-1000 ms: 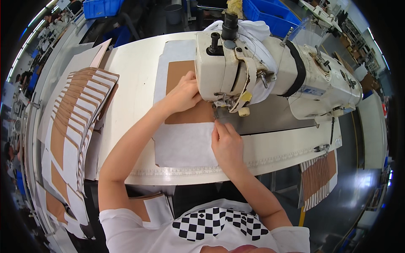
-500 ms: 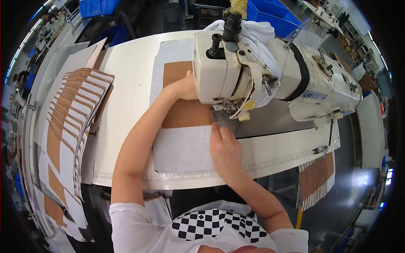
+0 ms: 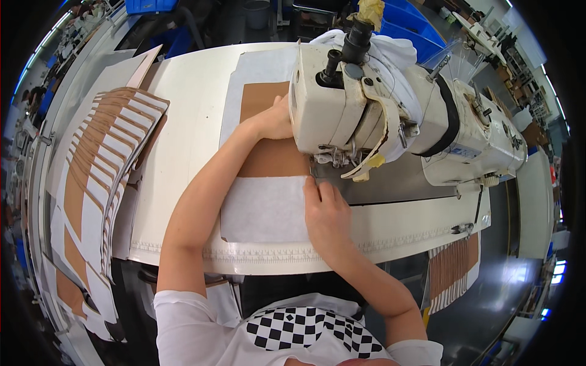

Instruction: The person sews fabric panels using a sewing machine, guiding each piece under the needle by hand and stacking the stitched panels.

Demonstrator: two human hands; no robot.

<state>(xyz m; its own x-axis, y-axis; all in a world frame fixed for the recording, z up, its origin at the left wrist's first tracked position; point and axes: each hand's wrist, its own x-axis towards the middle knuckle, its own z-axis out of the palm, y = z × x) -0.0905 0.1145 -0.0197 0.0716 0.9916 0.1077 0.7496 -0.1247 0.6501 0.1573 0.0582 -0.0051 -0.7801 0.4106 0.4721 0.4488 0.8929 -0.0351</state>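
A flat panel of brown material with white backing (image 3: 268,207) lies on the sewing machine's bed, its right edge running under the needle area. My left hand (image 3: 274,122) rests on the brown part (image 3: 271,160), close against the head of the white sewing machine (image 3: 323,116). Most of its fingers are hidden behind the machine head. Just in front of the presser foot (image 3: 332,157), my right hand (image 3: 328,213) pinches the panel's right edge between thumb and fingers.
Left of the machine lies a fanned stack of brown and white pieces (image 3: 101,165). Another striped bundle (image 3: 452,268) hangs off the right front edge of the white table (image 3: 183,122). Blue bins (image 3: 412,27) stand behind. A ruler strip (image 3: 390,244) runs along the front edge.
The panel has slid slightly away from me under the machine head, and both hands have gone along with it. The whole view has shifted a little.
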